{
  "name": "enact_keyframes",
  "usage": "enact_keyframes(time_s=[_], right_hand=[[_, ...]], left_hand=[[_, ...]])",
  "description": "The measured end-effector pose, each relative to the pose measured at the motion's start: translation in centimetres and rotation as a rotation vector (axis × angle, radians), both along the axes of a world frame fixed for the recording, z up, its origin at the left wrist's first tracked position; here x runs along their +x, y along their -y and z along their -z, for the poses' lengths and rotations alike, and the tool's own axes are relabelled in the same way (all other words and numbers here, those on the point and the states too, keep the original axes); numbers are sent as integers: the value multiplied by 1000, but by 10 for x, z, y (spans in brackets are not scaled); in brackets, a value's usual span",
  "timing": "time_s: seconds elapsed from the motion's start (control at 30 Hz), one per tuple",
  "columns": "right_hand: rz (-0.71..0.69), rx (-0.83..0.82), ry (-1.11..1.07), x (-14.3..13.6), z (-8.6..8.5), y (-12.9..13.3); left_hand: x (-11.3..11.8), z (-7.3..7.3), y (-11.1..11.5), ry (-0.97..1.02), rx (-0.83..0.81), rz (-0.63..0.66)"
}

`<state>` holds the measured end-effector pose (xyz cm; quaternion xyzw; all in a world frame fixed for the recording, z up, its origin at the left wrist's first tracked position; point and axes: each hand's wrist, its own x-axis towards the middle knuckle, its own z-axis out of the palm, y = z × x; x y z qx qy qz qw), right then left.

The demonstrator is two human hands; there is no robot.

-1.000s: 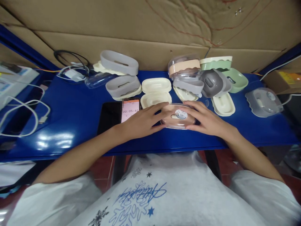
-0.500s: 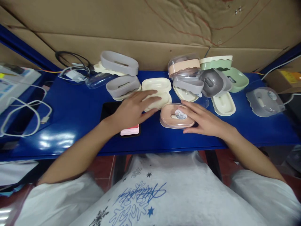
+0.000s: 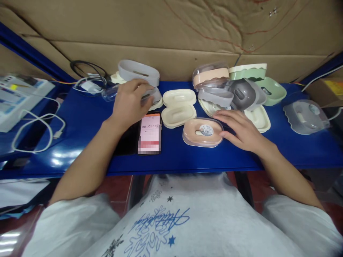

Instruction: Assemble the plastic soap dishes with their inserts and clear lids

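Observation:
My left hand (image 3: 132, 101) is over the lower grey dish (image 3: 157, 95) at the left, thumb and fingers curved around its side. Behind it stands another grey dish (image 3: 139, 70). Two cream dishes (image 3: 179, 116) lie one in front of the other in the middle. A peach soap box (image 3: 195, 132) under a clear cover with a round label sits near the front. Beside its right edge is my right hand (image 3: 235, 130), fingers spread and holding nothing, fingertips near a cream dish (image 3: 209, 107) partly under grey ones.
A phone (image 3: 150, 134) showing a timer lies front left on the blue table (image 3: 171, 162). Peach, green and dark grey (image 3: 242, 94) dishes are piled at the back right. A clear-covered grey box (image 3: 305, 116) stands far right. Cables (image 3: 40, 137) lie at the left.
My left hand has moved left and back from the cream dishes to the grey dish, uncovering the phone. My right hand has shifted right, off the peach box.

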<state>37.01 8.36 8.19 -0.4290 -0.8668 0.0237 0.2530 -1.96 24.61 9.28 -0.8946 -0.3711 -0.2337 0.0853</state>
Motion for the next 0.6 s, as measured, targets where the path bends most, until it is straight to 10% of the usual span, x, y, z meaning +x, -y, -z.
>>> enact_keyframes(time_s=[0.6], right_hand=[[409,199,-4,21,-5,-9]], left_hand=[[33,21,55,-172,-115,358]])
